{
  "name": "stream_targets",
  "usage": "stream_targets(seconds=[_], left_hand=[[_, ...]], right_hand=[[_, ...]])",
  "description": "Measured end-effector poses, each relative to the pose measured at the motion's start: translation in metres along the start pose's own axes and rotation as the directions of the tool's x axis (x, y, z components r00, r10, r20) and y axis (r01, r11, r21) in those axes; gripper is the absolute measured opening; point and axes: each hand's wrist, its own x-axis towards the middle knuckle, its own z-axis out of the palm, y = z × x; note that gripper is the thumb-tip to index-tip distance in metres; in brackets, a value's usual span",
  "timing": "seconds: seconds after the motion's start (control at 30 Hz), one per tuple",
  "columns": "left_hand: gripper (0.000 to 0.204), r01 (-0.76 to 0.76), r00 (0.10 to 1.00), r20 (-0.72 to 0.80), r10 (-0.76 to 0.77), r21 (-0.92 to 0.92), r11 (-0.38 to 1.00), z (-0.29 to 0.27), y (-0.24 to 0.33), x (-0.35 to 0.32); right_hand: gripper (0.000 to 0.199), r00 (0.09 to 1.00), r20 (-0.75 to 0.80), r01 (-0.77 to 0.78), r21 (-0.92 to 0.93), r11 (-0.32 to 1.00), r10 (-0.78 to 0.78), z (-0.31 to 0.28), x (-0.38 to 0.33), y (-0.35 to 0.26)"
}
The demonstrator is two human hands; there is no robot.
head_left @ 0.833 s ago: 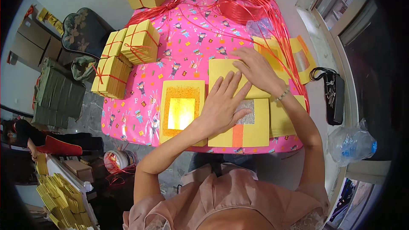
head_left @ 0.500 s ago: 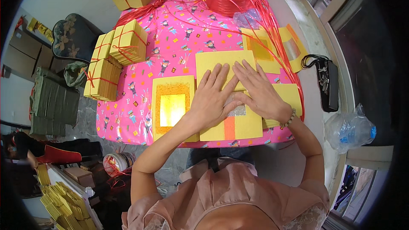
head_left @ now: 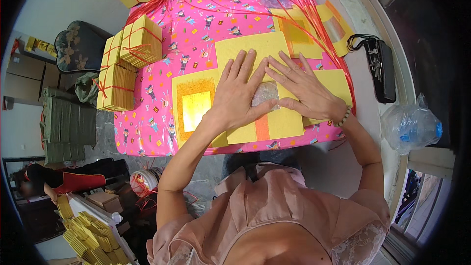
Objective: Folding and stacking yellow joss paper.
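Both my hands lie flat on yellow paper, palms down and fingers spread. My left hand (head_left: 239, 93) rests across the left part of a yellow sheet (head_left: 289, 130) with an orange strip and a silvery patch (head_left: 265, 95). On its right side lies my right hand (head_left: 314, 91), a beaded bracelet at the wrist. The silvery patch shows between the two thumbs. Under the fingertips, farther off, is a plain yellow sheet (head_left: 252, 44). Left of my left hand lies a yellow sheet with a shiny gold square (head_left: 196, 110). More yellow paper (head_left: 333, 83) lies beside my right hand.
Red-tied yellow paper bundles (head_left: 117, 86) stand at the table's left. Red plastic strands (head_left: 314, 24) run down the right side of the pink tablecloth (head_left: 147, 137). A black pouch with keys (head_left: 382, 73) and a clear plastic bag (head_left: 412, 127) lie on the sill. Another person (head_left: 37, 181) is at lower left.
My hands have moved slightly apart, and more of the silvery patch shows between them. The whole view has shifted, with the table now higher in it.
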Motion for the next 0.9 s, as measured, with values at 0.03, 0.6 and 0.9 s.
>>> stream_targets(seconds=[0.03, 0.6, 0.9], left_hand=[[0.085, 0.004, 1.0, 0.005, -0.004, -0.007, 1.0, 0.0, 0.001, 0.0], [0.088, -0.009, 0.998, 0.065, 0.013, -0.059, 0.998, -0.002, -0.007, 0.0], [0.071, -0.028, 0.998, 0.054, 0.031, -0.054, 0.998, -0.005, -0.012, 0.003]], right_hand=[[0.072, 1.0, -0.006, -0.005, 0.017, 1.0, 0.005, 0.001, -0.003, -0.001], [0.055, 0.994, -0.113, 0.008, 0.134, 0.991, 0.007, 0.008, -0.003, 0.006], [0.028, 0.878, -0.451, 0.105, -0.151, 0.983, -0.163, 0.009, 0.019, 0.017]])
